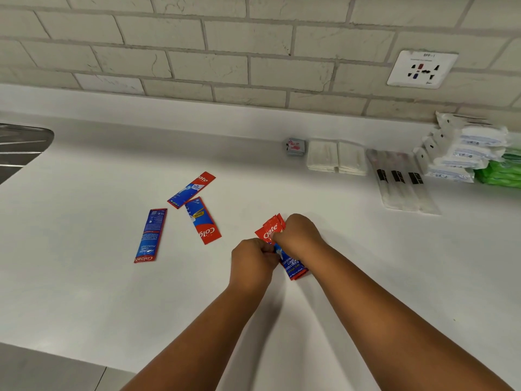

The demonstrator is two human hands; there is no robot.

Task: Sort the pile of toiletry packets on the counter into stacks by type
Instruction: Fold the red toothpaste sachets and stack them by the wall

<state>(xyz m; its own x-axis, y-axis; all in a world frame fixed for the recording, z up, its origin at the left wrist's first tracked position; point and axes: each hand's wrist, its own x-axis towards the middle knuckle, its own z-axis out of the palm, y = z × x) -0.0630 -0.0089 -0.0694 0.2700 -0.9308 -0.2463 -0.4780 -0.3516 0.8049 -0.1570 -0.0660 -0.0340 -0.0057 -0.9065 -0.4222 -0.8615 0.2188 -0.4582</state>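
Fingers of both hands, left hand point(251, 259) and right hand point(296, 232), curled tight around the toothpaste packet stack point(293, 265) on the counter point(84, 292)

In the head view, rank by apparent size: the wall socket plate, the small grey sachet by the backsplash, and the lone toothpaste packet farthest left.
1. Wall socket plate
2. Toothpaste packet farthest left, long but narrow, and nearer the camera
3. Small grey sachet, clearly smallest

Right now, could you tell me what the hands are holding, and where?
Both hands grip a stack of toothpaste packets: left hand at its middle, right hand near its red end.
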